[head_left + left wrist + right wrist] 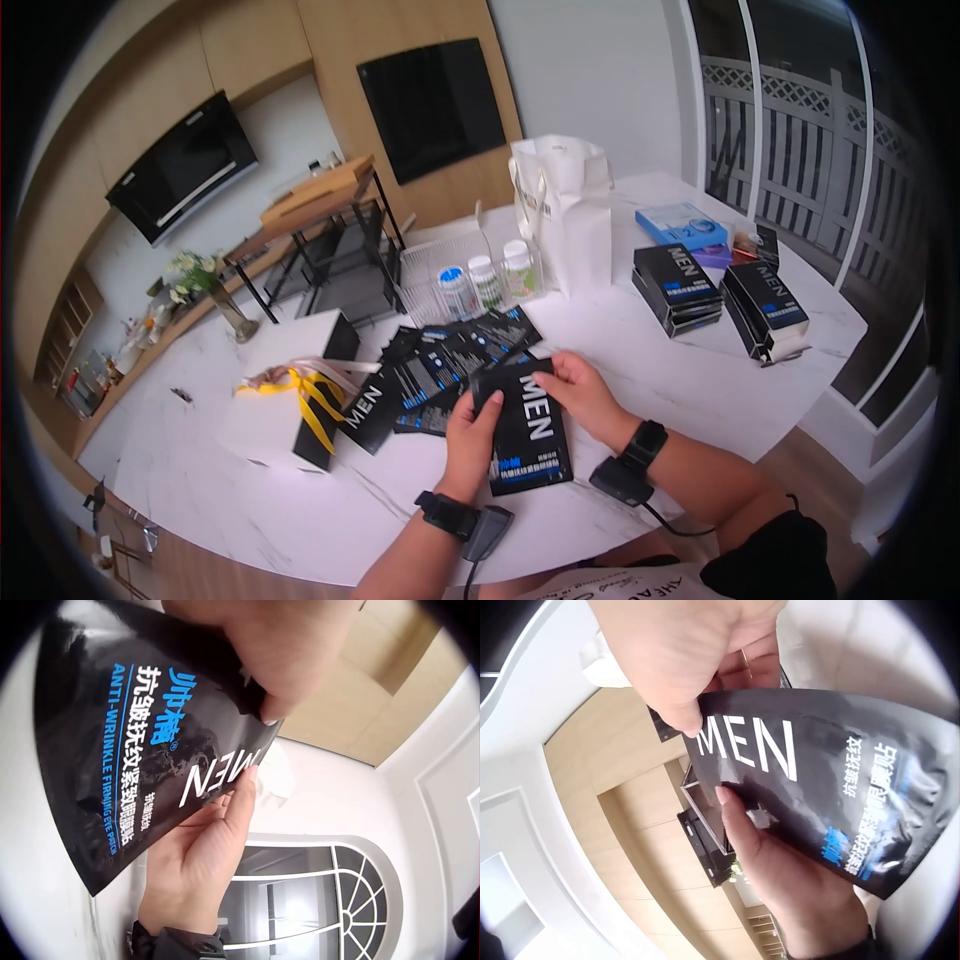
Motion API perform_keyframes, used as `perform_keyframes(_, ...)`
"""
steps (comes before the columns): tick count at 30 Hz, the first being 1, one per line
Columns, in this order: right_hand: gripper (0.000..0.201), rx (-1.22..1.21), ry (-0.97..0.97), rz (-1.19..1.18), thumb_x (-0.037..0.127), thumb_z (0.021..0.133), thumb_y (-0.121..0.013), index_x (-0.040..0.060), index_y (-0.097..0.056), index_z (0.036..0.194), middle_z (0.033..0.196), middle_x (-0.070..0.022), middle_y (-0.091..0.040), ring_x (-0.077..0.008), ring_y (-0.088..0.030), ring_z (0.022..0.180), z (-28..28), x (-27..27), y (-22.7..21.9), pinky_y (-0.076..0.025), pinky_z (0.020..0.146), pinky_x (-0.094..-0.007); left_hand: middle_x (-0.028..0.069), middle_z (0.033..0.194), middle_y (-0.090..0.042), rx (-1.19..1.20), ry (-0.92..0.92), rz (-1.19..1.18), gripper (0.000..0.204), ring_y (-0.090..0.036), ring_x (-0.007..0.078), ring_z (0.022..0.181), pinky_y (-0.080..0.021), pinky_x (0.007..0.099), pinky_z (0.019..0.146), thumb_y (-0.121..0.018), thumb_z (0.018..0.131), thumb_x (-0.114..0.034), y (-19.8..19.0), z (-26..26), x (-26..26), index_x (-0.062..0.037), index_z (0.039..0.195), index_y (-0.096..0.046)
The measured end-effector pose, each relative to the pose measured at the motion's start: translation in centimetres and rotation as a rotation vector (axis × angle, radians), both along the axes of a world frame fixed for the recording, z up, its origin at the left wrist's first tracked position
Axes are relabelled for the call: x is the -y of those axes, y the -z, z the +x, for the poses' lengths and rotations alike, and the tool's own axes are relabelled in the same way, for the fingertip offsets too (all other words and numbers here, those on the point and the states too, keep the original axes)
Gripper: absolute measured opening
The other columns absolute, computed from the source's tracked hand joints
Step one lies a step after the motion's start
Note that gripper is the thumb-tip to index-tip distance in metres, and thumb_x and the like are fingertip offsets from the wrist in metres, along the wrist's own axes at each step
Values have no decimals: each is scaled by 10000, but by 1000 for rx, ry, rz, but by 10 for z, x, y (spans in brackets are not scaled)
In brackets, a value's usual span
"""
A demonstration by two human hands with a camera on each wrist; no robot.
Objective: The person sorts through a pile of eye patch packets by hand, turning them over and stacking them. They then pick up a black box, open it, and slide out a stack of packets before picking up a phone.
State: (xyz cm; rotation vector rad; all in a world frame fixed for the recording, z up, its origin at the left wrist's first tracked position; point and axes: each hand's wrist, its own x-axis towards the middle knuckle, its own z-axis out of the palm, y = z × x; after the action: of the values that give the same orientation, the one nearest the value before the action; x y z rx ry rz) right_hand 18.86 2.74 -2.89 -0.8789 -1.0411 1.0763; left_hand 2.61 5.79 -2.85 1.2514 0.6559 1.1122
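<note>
Both hands hold one black MEN sachet [530,430] over the near part of the table. My left hand [472,436] grips its left side, thumb on the printed face. At the upper right corner my right hand [590,392] pinches the edge between thumb and fingers. In the right wrist view the right thumb lies by the M of the sachet [817,765], with the left thumb lower on the face. The left wrist view shows blue and white print on the sachet [97,750]. A pile of similar black sachets [440,370] lies just beyond the left hand.
A white box with a yellow ribbon [318,420] stands at left. Behind the pile are capped bottles [486,284], a wire basket [420,265] and a white paper bag [575,220]. Black MEN boxes [675,285] and a blue box [682,224] sit at right on the marble-look table [640,370].
</note>
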Motion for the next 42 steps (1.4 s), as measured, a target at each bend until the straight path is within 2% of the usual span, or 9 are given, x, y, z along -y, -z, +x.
perform_keyframes(4, 109, 127, 111, 149, 98, 852, -555, -2, -510, 859, 749, -34, -578, -70, -538, 681, -6, 4, 1, -442, 600, -216, 9, 905, -598, 19, -29, -25, 205, -526, 59, 792, -434, 193, 694, -537, 877, -154, -2, -1, 5, -11, 1022, -564)
perform_keyframes(7, 92, 629, 266, 294, 120, 808, -599, 40, -555, 818, 725, -82, -566, -180, -563, 623, -6, 21, -13, -441, 571, -277, 1, 881, -596, -13, -75, 98, 173, -517, 54, 769, -423, 192, 682, -528, 883, -149, 2, -2, -2, -14, 983, -570)
perform_keyframes(8, 77, 766, 244, 539, 116, 812, -592, 53, -555, 833, 738, -88, -569, -222, -562, 623, -3, 19, -10, -440, 558, -285, -2, 872, -595, 2, -67, 87, 158, -515, 52, 763, -421, 193, 678, -525, 884, -144, 1, -1, 0, -17, 964, -573)
perform_keyframes(10, 94, 785, 211, 670, 119, 818, -585, 52, -544, 870, 755, -90, -568, -238, -563, 628, -6, 26, -16, -438, 557, -292, -9, 844, -594, -90, -74, 120, 125, -513, 47, 735, -414, 189, 650, -529, 879, -130, 5, -2, 0, -29, 935, -578)
perform_keyframes(14, 176, 215, 101, 191, 136, 866, -536, 8, -482, 974, 801, -57, -557, -89, -514, 700, -10, 23, 3, -437, 626, -245, -7, 862, -608, -47, -30, -10, 157, -526, 47, 752, -425, 196, 674, -530, 877, -142, -8, 3, 12, -31, 974, -582)
perform_keyframes(16, 210, 49, 46, 153, 134, 869, -534, -4, -463, 1011, 840, -43, -556, -70, -502, 749, -14, 9, 20, -433, 650, -226, -2, 876, -609, -51, -25, 32, 170, -529, 50, 768, -427, 198, 692, -531, 877, -142, -3, 1, 7, -29, 991, -584)
perform_keyframes(21, 196, -91, -155, -55, 137, 894, -503, 3, -499, 1038, 925, -4, -581, -54, -529, 809, -8, 11, 14, -451, 712, -215, -12, 875, -595, -40, -16, -25, 163, -509, 42, 777, -421, 191, 706, -545, 868, -119, -5, -1, 8, -8, 981, -581)
perform_keyframes(30, 224, -119, -292, -364, 141, 882, -522, 16, -534, 1067, 952, 10, -580, -49, -524, 854, -6, 17, 23, -432, 733, -205, -10, 882, -598, -81, 76, -161, 158, -524, 38, 793, -434, 190, 706, -555, 860, -114, -8, -10, 2, -11, 978, -574)
perform_keyframes(42, 233, -19, -275, -243, 185, 884, -523, -8, -551, 1012, 875, 13, -577, -44, -523, 787, -5, 21, 8, -433, 667, -196, -15, 881, -586, -81, 107, -65, 159, -509, 39, 791, -426, 194, 703, -555, 862, -114, -12, -4, 3, -13, 984, -570)
